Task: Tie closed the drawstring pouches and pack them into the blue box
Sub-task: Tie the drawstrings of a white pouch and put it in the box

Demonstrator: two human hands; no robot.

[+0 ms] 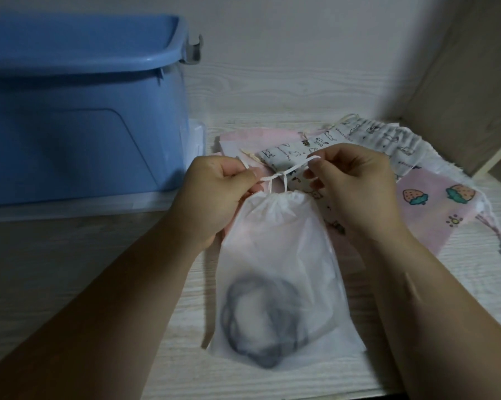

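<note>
A translucent white drawstring pouch [275,255] lies flat on the table in front of me, its gathered mouth pointing away, with a dark coiled item showing through near its bottom. Its white drawstring [283,173] is crossed into a knot just above the mouth. My left hand [217,194] pinches the left end of the string. My right hand [353,180] pinches the right end, and the string runs taut between them. The blue box [79,111] stands at the back left, its lid resting on top.
Behind my hands lie a white pouch printed with small animals [373,140] and a pink pouch with strawberries [445,206], their cords loose. A clear plastic lid or tray [198,134] sits under the box. A wooden side panel [460,90] closes off the right.
</note>
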